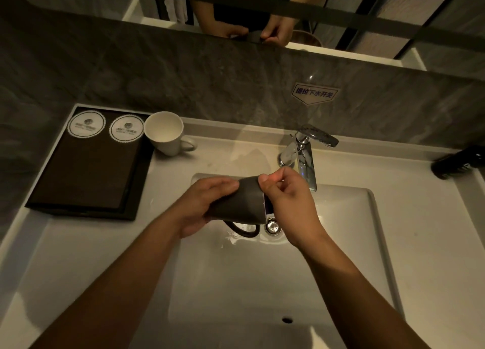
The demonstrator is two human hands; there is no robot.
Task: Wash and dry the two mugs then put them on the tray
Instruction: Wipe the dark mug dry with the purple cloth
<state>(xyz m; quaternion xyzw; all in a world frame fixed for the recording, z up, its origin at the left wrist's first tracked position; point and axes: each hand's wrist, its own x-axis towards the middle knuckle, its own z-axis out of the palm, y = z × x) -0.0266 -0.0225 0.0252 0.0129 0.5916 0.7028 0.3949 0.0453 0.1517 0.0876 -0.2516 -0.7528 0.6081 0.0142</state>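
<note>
Left hand (203, 207) wrapped round dark grey mug (242, 203), sideways over basin (362, 243), handle down, right hand (284, 204) fingers tucked inside the rim, white mug (165, 136) upright beside black tray (89, 162), chrome faucet (305, 154) behind.

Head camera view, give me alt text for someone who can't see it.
Two bare hands hold a dark mug on its side over a white sink, left hand gripping the base, right hand at the rim. A white mug stands beside a dark tray.
</note>
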